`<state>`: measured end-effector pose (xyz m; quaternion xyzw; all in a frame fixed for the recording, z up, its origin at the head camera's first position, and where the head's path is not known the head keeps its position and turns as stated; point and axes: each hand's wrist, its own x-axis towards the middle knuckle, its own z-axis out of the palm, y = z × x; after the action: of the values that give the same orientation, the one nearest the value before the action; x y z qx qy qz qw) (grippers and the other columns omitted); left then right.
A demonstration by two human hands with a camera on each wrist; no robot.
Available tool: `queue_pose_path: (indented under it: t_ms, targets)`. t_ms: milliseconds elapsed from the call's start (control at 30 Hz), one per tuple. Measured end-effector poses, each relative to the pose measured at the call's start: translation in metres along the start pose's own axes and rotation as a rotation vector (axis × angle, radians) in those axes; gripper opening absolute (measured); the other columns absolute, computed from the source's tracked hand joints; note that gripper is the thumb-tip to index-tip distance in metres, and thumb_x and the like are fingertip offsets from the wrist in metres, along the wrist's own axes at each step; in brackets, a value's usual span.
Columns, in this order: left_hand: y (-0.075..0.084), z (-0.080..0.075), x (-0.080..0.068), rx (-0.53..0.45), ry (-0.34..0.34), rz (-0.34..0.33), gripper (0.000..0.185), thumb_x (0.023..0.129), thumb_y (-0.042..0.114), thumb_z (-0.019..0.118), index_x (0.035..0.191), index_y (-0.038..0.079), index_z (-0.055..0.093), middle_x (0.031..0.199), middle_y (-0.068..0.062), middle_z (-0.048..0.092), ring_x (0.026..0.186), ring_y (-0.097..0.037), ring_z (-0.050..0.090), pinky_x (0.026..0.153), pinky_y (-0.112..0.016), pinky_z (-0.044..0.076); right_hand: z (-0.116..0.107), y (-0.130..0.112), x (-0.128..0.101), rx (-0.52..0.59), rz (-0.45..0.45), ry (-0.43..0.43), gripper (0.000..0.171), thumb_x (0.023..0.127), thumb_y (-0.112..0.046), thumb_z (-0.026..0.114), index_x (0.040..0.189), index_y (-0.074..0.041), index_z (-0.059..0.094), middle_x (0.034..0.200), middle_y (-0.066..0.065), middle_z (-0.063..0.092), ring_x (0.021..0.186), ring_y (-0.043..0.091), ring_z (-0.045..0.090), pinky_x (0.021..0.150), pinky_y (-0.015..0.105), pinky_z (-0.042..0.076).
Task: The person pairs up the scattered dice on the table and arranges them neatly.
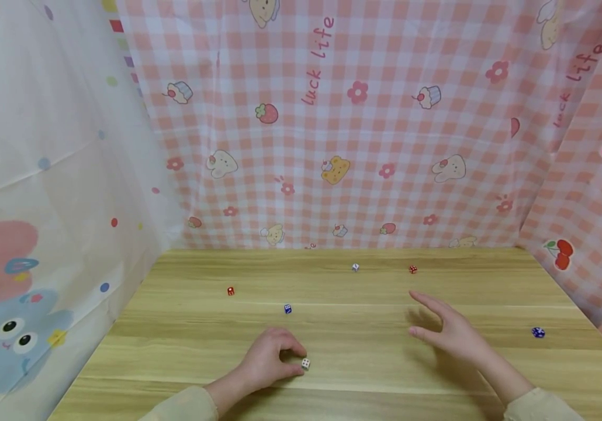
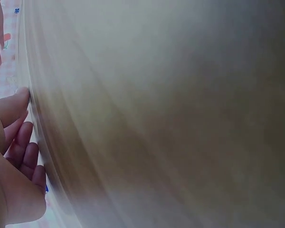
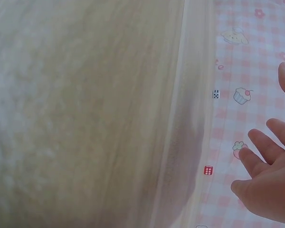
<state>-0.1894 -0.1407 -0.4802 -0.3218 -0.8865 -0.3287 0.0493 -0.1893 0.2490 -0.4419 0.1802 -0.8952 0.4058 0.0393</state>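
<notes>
My left hand (image 1: 272, 359) is low over the front middle of the wooden table. Its thumb and index finger curve toward each other and pinch a small white die (image 1: 305, 363) at their tips. The left wrist view shows the thumb and curled fingers from the side, with that die hidden. On the right, my right hand (image 1: 450, 330) is held over the table, thumb and fingers apart and holding nothing. Its spread fingers also show in the right wrist view. Nearest beyond it lies a red die (image 1: 413, 269); a blue die (image 1: 538, 332) lies to its right.
Another blue die (image 1: 287, 309) lies beyond my left hand, and a red die (image 1: 230, 291) farther left. Near the back edge is a white die (image 1: 355, 267). Pink checked cloth (image 1: 306, 134) hangs behind the table (image 1: 201, 327), with a pale printed cloth (image 1: 69, 193) on the left.
</notes>
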Motion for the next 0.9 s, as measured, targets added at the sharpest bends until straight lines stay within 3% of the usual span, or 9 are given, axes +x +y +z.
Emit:
queue_pose_path:
  t_ms: [667,900]
  targets:
    - [0.005,0.003,0.004,-0.015,0.011,0.002,0.019,0.069,0.016,0.091,0.078,0.022,0.076,0.08,0.019,0.065,0.083,-0.003,0.054,0.082,-0.029,0.044,0.001,-0.004,0.011,-0.009,-0.004,0.031,0.067,0.089,-0.024,0.076,0.144,-0.001,0.047,0.145,0.023,0.047,0.132,0.05,0.039,0.101,0.067,0.031]
    - [0.009,0.006,0.009,0.001,-0.014,-0.052,0.018,0.07,0.018,0.091,0.078,0.022,0.075,0.078,0.02,0.063,0.081,-0.002,0.052,0.082,-0.029,0.045,0.003,-0.004,0.016,-0.007,-0.012,0.04,0.066,0.088,-0.022,0.076,0.143,0.001,0.048,0.144,0.024,0.047,0.133,0.049,0.038,0.102,0.066,0.03]
